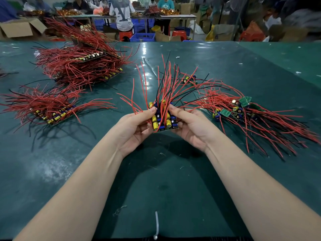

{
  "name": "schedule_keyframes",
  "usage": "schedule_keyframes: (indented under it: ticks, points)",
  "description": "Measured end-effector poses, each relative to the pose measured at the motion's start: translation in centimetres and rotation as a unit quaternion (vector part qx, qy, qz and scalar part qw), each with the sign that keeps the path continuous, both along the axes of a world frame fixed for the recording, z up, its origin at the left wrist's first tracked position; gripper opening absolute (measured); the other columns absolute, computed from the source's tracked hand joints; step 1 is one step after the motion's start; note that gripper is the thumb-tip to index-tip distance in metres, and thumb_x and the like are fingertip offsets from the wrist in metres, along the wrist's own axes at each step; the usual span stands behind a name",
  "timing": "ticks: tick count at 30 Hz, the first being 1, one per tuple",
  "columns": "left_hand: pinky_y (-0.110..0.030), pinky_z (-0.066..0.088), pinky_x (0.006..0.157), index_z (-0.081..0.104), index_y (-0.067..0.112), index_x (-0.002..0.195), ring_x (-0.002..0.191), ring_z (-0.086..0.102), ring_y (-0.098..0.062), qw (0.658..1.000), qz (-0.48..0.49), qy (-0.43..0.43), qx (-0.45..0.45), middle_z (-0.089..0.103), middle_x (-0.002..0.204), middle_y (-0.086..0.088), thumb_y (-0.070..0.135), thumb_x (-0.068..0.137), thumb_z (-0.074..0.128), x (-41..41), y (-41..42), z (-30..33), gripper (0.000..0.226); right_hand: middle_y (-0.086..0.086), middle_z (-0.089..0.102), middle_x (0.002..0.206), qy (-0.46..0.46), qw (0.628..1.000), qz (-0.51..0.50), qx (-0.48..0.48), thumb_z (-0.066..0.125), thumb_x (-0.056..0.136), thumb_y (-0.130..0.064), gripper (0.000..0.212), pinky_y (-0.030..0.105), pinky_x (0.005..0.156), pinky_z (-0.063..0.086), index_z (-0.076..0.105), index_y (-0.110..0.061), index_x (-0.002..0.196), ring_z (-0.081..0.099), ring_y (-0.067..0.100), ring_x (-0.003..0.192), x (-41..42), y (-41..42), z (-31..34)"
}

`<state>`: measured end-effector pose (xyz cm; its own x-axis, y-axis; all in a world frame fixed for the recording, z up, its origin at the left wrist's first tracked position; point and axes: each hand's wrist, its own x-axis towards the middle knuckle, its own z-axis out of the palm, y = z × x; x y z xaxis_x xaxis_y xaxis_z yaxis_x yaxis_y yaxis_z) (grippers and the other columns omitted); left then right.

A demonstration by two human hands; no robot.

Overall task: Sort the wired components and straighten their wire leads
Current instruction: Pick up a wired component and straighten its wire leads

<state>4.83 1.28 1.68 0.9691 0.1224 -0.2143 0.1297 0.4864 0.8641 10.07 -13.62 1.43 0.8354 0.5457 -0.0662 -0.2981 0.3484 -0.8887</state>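
Wired parts [164, 117], one bunch w/ red and black leads fanning upward, sit mid-tabletop [173, 180], above the surface. I've got my left hand [137, 126] and right hand [192, 126] on either side, fingers curled round it. Sorted stacks [76, 66] toward far-left corner; loose pile [243, 112] near right edge.

Two bare forearms and hands
No sleeves, gloves, rings or watch: left hand [134, 126], right hand [192, 126].
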Motion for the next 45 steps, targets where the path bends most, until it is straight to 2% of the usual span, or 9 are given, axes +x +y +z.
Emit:
schedule_keyframes:
  ticks: [3,13,16,18,25,32,35,38,45]
  points:
    - [-0.012,0.048,0.046,0.075,0.015,0.057,0.049,0.063,-0.003,1.0,0.001,0.003,-0.03,0.07,0.062,0.003,0.022,0.064,0.068,-0.2,-0.4,0.4,0.013,0.002,0.072,0.069,0.01,1.0,0.004,0.018,0.059,0.089,-0.018,0.024,0.019,0.052,0.052,0.075,-0.009,0.073,0.067,0.008,0.056,-0.1,0.1,0.2]
    - [-0.014,0.053,0.058,0.07,0.014,0.077,0.063,0.062,-0.005,0.983,0.057,-0.019,-0.173,0.068,0.071,0.004,0.023,0.06,0.074,0.1,0.6,1.1,0.02,0.005,0.071,0.07,0.077,0.995,0.009,0.065,0.066,0.07,-0.028,0.021,0.021,0.053,0.055,0.071,-0.008,0.075,0.068,0.013,0.058,0.5,-0.9,1.0]
    - [-0.019,0.057,0.06,0.067,0.013,0.075,0.058,0.067,-0.008,0.97,0.128,-0.036,-0.203,0.069,0.066,0.001,0.02,0.077,0.069,0.2,0.8,1.4,0.008,0.004,0.072,0.072,0.04,0.999,-0.006,-0.014,0.064,0.086,-0.026,0.021,0.023,0.054,0.056,0.072,-0.012,0.072,0.069,0.013,0.06,0.8,-0.8,0.6]
    - [-0.02,0.056,0.058,0.068,0.013,0.062,0.058,0.068,-0.009,0.957,0.168,-0.053,-0.232,0.069,0.064,0.0,0.02,0.087,0.064,0.3,1.5,1.6,0.027,0.005,0.071,0.071,0.014,0.997,-0.014,-0.07,0.058,0.094,-0.022,0.021,0.024,0.054,0.056,0.066,-0.007,0.082,0.068,0.013,0.06,0.8,-0.6,0.3]
    - [-0.018,0.055,0.058,0.058,0.017,0.075,0.056,0.067,-0.007,0.93,0.224,-0.1,-0.275,0.068,0.061,0.003,0.022,0.091,0.061,0.2,3.4,2.2,0.017,0.005,0.065,0.065,-0.024,0.982,0.058,-0.178,0.06,0.092,-0.007,0.012,0.026,0.054,0.057,0.063,-0.005,0.08,0.064,0.012,0.055,0.8,1.9,1.7]
    - [-0.017,0.056,0.061,0.061,0.016,0.073,0.058,0.067,-0.006,0.923,0.231,-0.142,-0.274,0.068,0.065,0.004,0.023,0.093,0.058,-0.1,4.2,3.0,0.021,0.006,0.057,0.056,-0.216,0.89,0.13,-0.381,0.058,0.088,-0.003,0.015,0.022,0.049,0.054,0.059,0.001,0.073,0.057,0.01,0.046,1.8,10.4,4.4]
    - [-0.018,0.056,0.06,0.068,0.016,0.061,0.057,0.066,-0.005,0.92,0.234,-0.159,-0.27,0.067,0.063,0.005,0.025,0.089,0.06,-0.3,5.0,3.2,0.03,0.012,0.051,0.07,-0.211,0.918,0.097,-0.32,0.06,0.089,-0.002,0.021,0.03,0.066,0.057,0.057,-0.005,0.069,0.053,0.016,0.06,2.8,13.1,3.9]
    - [-0.019,0.056,0.06,0.068,0.015,0.049,0.056,0.066,-0.005,0.918,0.241,-0.168,-0.268,0.066,0.059,0.005,0.023,0.091,0.06,-0.2,5.4,3.2,0.043,0.014,0.042,0.089,-0.144,0.949,0.07,-0.27,0.065,0.088,-0.003,0.009,0.041,0.084,0.057,0.057,-0.001,0.091,0.048,0.023,0.081,4.0,13.3,2.9]
    - [-0.018,0.057,0.062,0.063,0.015,0.077,0.058,0.067,-0.005,0.944,0.223,-0.133,-0.205,0.069,0.064,0.003,0.016,0.094,0.057,0.6,4.1,2.5,0.017,0.015,0.065,0.077,-0.138,0.946,-0.085,-0.279,0.062,0.09,-0.007,0.015,0.024,0.054,0.056,0.067,-0.001,0.077,0.062,0.02,0.057,4.4,8.1,2.9]
